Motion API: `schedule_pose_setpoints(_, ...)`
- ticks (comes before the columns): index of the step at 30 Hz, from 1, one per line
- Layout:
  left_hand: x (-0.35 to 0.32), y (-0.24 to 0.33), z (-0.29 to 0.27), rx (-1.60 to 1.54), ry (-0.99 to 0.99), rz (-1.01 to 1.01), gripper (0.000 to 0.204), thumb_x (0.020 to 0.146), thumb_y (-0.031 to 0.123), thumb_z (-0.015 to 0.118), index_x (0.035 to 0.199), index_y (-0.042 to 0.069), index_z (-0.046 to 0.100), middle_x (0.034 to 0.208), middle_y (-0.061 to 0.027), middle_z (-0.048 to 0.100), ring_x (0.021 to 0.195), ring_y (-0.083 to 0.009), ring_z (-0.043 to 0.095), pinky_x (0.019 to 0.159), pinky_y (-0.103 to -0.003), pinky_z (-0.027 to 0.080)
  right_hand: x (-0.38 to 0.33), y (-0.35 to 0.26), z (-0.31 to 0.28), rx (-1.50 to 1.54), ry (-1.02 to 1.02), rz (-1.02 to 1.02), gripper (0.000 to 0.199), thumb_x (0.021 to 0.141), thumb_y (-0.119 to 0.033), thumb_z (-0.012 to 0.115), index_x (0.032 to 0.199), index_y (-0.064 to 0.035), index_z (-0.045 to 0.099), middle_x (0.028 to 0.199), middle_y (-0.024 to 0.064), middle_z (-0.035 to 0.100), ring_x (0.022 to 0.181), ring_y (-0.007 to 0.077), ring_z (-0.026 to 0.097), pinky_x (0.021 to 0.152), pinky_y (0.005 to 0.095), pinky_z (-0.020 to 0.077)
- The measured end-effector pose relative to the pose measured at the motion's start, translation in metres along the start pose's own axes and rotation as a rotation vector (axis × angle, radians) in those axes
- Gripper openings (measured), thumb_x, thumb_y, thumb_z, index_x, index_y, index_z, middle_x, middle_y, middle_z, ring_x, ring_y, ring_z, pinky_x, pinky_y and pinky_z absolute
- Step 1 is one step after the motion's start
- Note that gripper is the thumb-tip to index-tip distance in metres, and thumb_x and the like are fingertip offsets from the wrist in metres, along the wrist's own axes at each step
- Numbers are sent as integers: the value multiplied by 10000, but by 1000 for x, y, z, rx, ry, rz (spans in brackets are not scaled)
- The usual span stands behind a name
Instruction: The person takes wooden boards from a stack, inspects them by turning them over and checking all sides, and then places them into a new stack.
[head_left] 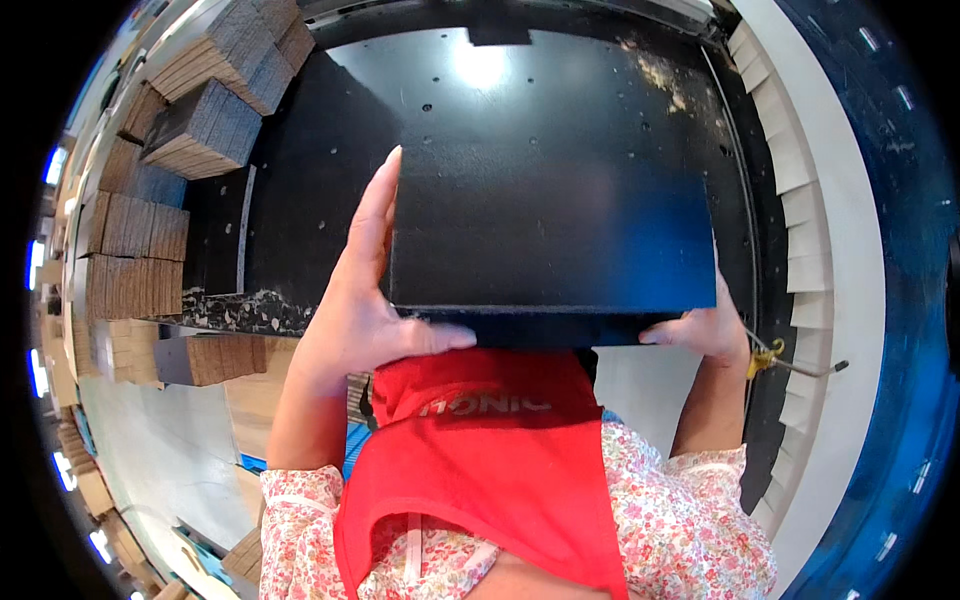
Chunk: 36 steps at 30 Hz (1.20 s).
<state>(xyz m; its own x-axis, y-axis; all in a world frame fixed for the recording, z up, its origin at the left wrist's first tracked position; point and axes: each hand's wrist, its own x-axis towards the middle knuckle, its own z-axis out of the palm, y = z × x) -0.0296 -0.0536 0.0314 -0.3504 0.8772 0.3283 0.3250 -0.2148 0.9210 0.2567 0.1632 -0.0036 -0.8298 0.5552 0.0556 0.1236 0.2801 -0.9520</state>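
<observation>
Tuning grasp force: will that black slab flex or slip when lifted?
Likely stiff: the slab keeps straight edges, held only at its sides by the left hand and right hand. Its matte, grainy face probably resists slipping. Its thick edge suggests some weight.

Black flat stack [552, 240] clamped edge-on between both hands [352, 320], rectangular, dark blue sheen. Brown corrugated cardboard bundles [205, 130] piled left of grip, more below-left [215, 358]. No labels, signs, screens.

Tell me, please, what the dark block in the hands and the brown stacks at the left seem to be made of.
The dark block looks like a stack of matte black board or card; fine layers show along its near edge. The brown stacks look like corrugated cardboard, raw tan, with fluted edges showing. Both hands, left and right, grip the block.
</observation>
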Motion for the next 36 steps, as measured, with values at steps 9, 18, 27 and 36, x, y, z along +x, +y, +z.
schedule_pose_setpoints(9,6,11,-3,185,-29,-140,1242,514,152,983,1520,-19,276,1392,-127,548,1287,-220,511,1096,-382,394,18,-43,4,-145,-35,-78,1106,575,-131,942,1496,15,348,1354,153,575,1266,238,539,1077,362,403)
schedule_pose_setpoints(18,32,7,-15,211,-28,42,1146,533,115,957,1508,36,360,1361,-99,580,1262,-197,538,1080,-360,421,37,-56,-13,-175,12,-36,1054,547,-160,957,1438,14,422,1262,161,626,1187,234,590,1030,365,450)
schedule_pose_setpoints(27,110,-38,-22,123,-73,-170,1111,658,55,897,1560,119,251,1330,-114,586,1252,-240,561,1068,-419,480,118,-11,-24,-160,16,-165,1083,630,-150,896,1533,-29,310,1386,170,557,1314,262,499,1137,391,362)
schedule_pose_setpoints(36,112,-85,-10,191,-165,-276,1214,659,16,885,1587,99,106,1444,-144,485,1341,-264,466,1145,-421,376,129,25,-12,-490,-5,134,1130,639,-191,914,1551,-50,261,1494,202,429,1391,336,407,1180,383,315)
